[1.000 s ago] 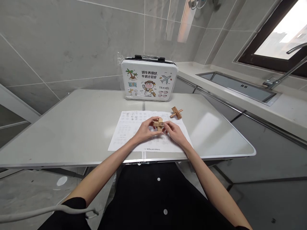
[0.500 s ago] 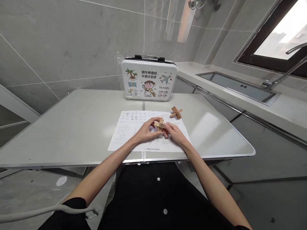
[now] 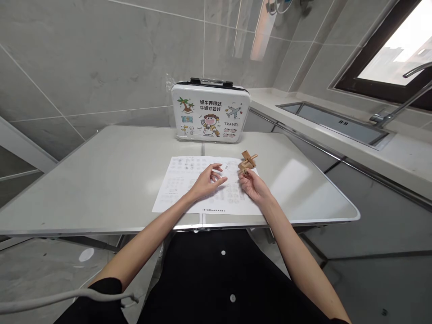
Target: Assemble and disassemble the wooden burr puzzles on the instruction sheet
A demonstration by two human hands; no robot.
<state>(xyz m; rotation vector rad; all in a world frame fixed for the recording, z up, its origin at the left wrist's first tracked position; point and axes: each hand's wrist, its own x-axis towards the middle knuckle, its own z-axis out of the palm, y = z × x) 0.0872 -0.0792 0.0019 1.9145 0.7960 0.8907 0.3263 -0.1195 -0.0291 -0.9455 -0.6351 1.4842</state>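
Note:
My right hand (image 3: 254, 187) has its fingers closed on a small light wooden interlocking puzzle (image 3: 243, 167), partly covered by the fingertips. It is over the right side of a printed sheet (image 3: 184, 201). Right behind it is a second, darker wooden puzzle (image 3: 247, 155) shaped like a cross; whether the two touch I cannot tell. My left hand (image 3: 204, 184) hovers over the middle of the sheet, fingers apart and curved, holding nothing.
A white cartoon-printed case (image 3: 209, 112) in clear plastic stands at the back of the folding table (image 3: 101, 180). To the right runs a counter with a sink (image 3: 334, 121) and a tap (image 3: 381, 118). A grey cable (image 3: 67, 294) hangs at the lower left.
Half a second ago both hands held the light puzzle over the sheet's middle. My left hand has let go, and my right hand has carried it right, beside the darker puzzle.

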